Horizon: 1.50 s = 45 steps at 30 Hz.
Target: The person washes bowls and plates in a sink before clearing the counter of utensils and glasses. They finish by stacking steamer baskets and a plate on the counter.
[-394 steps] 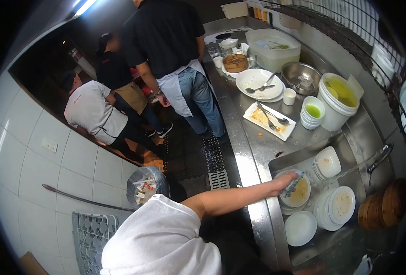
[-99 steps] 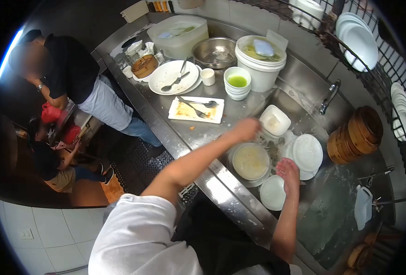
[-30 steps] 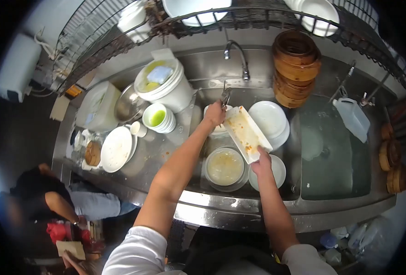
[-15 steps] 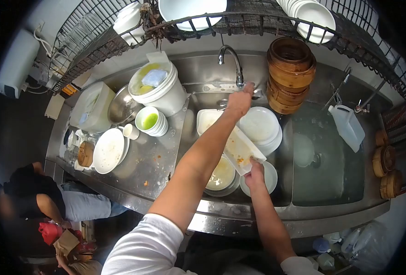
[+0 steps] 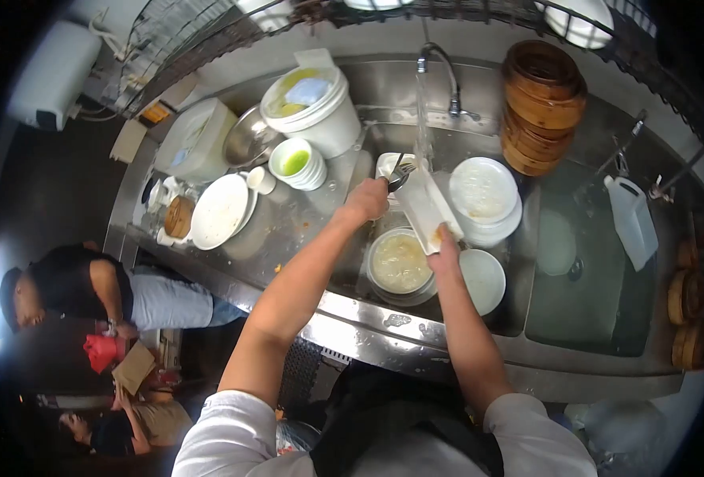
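Note:
Water runs from the faucet [image 5: 439, 60] into the sink. My left hand [image 5: 368, 199] is closed round cutlery [image 5: 400, 173], with fork tines showing, beside the upper part of a white rectangular dish. That dish [image 5: 423, 208] is tilted under the stream, and my right hand [image 5: 446, 245] grips its lower end. Below it sits a bowl of cloudy liquid [image 5: 402, 262]. A stack of white plates [image 5: 483, 191] stands to the right, and a round white dish [image 5: 482, 282] lies beneath my right wrist.
Bamboo steamers [image 5: 543, 107] stand behind the sink. A water-filled basin [image 5: 591, 286] with a plastic jug [image 5: 632, 219] is at right. On the left counter are a white bucket [image 5: 320, 119], stacked cups [image 5: 308, 171] and plates [image 5: 218, 213]. Two people [image 5: 73, 290] are at far left.
My left hand has moved from the faucet down and left and now holds cutlery. Water now flows from the spout. The camera view has shifted.

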{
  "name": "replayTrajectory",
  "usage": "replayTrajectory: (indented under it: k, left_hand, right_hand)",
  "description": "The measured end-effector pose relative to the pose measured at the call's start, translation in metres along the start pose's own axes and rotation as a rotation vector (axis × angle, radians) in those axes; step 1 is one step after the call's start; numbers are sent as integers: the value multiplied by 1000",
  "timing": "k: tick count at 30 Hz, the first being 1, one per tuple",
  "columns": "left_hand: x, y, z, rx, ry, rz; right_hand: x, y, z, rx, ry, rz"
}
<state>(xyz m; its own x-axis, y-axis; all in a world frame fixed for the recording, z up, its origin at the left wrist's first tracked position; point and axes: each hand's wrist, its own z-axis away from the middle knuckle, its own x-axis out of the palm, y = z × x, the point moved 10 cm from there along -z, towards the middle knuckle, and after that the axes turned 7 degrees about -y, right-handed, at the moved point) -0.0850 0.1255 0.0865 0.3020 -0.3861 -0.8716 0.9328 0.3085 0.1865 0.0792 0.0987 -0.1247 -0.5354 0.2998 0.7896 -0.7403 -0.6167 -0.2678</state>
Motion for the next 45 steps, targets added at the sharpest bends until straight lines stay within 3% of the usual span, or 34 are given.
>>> replayTrajectory:
  k: [4, 7, 9, 12, 15, 19, 25, 28, 31, 36, 39, 43, 45]
  left_hand:
    - [6, -35, 32, -87, -74, 86]
    - [41, -63, 32, -139, -47, 239]
    - [61, -66, 36, -91, -19, 280]
    - [71, -61, 58, -71, -79, 431]
    - [73, -57, 80, -15, -95, 558]
    - [64, -64, 100, 146, -85, 698]
    - [37, -94, 132, 304, -61, 950]
    - [27, -118, 143, 369, -64, 1019]
    - [14, -149, 152, 404, 28, 1115]
    - [16, -196, 157, 410, 148, 1271]
    - [16, -217, 162, 414, 225, 1293]
    - [14, -235, 172, 389, 277, 1341]
    - [16, -244, 178, 373, 281, 1385]
  right_hand:
    - [2, -42, 21, -176, 169, 296]
    - [66, -89, 50, -321, 177, 805]
    - [78, -119, -4, -606, 179, 1474]
    - [159, -128, 14, -550, 253, 1812]
    - [193, -126, -10, -472, 285, 1989]
    - [205, -125, -47, -461, 216, 2088]
    - [190, -119, -32, -479, 255, 2104]
    - [230, -94, 42, -747, 311, 2257]
    - [283, -70, 133, -965, 324, 2143]
    - [385, -19, 221, -1579, 1, 1764]
    - [452, 7, 217, -1919, -249, 1643]
    - [545, 45, 148, -1781, -359, 1994]
    - [569, 61, 87, -1565, -326, 2325]
